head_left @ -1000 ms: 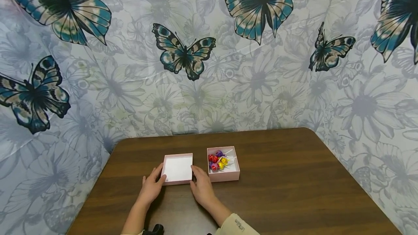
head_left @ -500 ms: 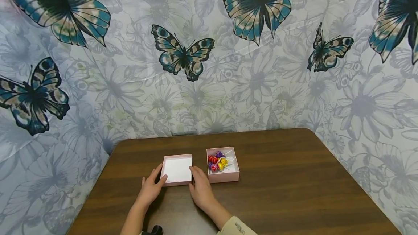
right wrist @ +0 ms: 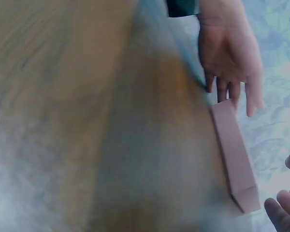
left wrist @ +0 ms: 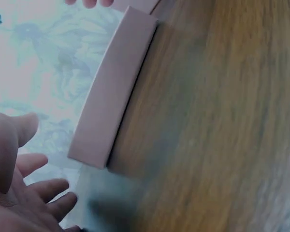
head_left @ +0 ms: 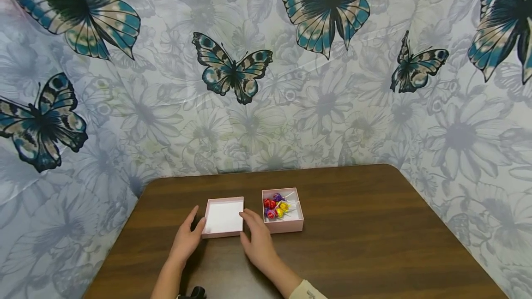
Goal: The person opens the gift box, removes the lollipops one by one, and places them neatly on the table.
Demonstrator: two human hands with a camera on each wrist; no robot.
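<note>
Left hand [left wrist: 24,199] just beside pink box [left wrist: 112,92] on wooden table [left wrist: 232,121]

Head view: even, diffuse light; faint sheen low on the table [head_left: 374,225], soft shadow beside the left arm [head_left: 169,271]. Wrist views: hazy, backdrop [left wrist: 43,72] washed out, table heavily blurred, box [left wrist: 113,87] sharper; right one, glare lower left.

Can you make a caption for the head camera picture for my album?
Left hand and right hand flank a shallow box; lollipops lie in the deeper box alongside.
</note>
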